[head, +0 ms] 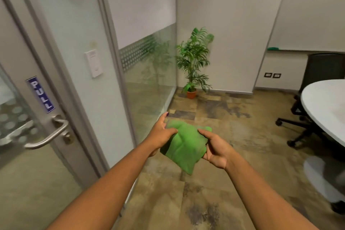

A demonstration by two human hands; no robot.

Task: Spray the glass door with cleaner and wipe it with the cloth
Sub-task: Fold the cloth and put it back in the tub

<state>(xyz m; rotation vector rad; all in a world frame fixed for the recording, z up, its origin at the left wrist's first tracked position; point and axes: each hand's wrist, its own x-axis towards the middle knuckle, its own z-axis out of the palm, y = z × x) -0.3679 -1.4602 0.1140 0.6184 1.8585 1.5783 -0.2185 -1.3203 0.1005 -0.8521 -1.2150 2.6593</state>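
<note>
Cloth (183,145): green, folded, held in front of the body above the floor.
Left hand (161,134): grip closed on the cloth's left edge.
Right hand (216,148): grip closed on its right edge.
Glass door (28,164): seen at left, apart from the cloth.

You have one view only, from the camera worn on your head. It looks forward and steeply down, wide-angle, with straight lines bowing towards the edges. Both your forearms enter from the bottom edge and meet near the centre, where your left hand (162,132) and right hand (214,148) sit close to the lens on the green cloth (183,145). The glass door (22,164) fills the left edge, very near and seen obliquely, with its handle (46,136) at mid-height. The view faces into the room corner, where the potted plant (193,65) stands well off. The round table (324,106) is cut by the right edge. No second view overlaps.
</note>
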